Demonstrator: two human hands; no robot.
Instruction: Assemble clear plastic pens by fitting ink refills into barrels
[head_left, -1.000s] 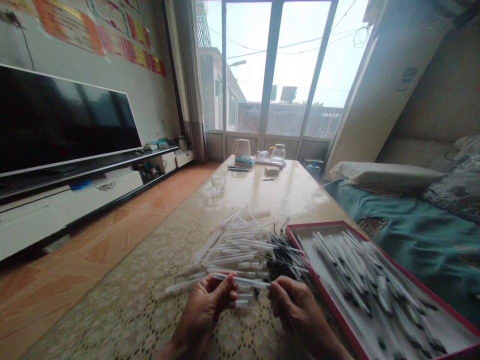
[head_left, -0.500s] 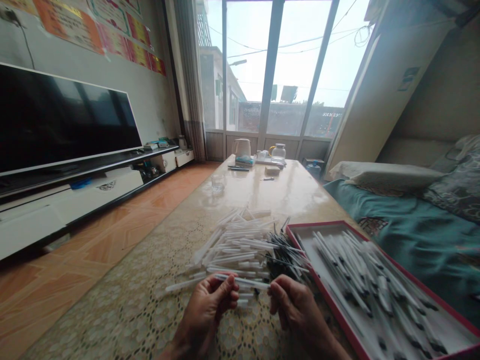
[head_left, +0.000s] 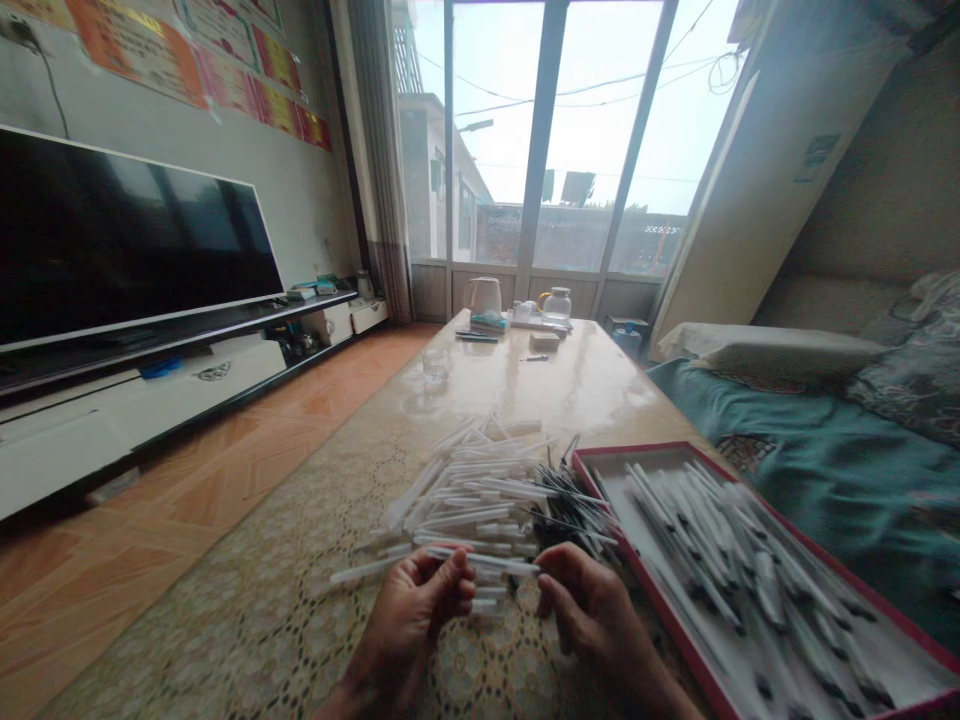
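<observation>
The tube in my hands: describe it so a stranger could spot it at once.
Find the long table running toward the window, then the pile of pale tubes at its near end. At the pile's near edge, a thin white tube reaches from your left hand to your right hand. Unlike its neighbours, it is held.

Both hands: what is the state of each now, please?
Left hand: closed, pinching a white tube.
Right hand: fingers closed at the tube's other end.

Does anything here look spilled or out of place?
Nothing looks spilled or damaged. The tubes lie in a messy pile, and one stray tube juts out past its left edge, so it looks a bit askew.
</observation>
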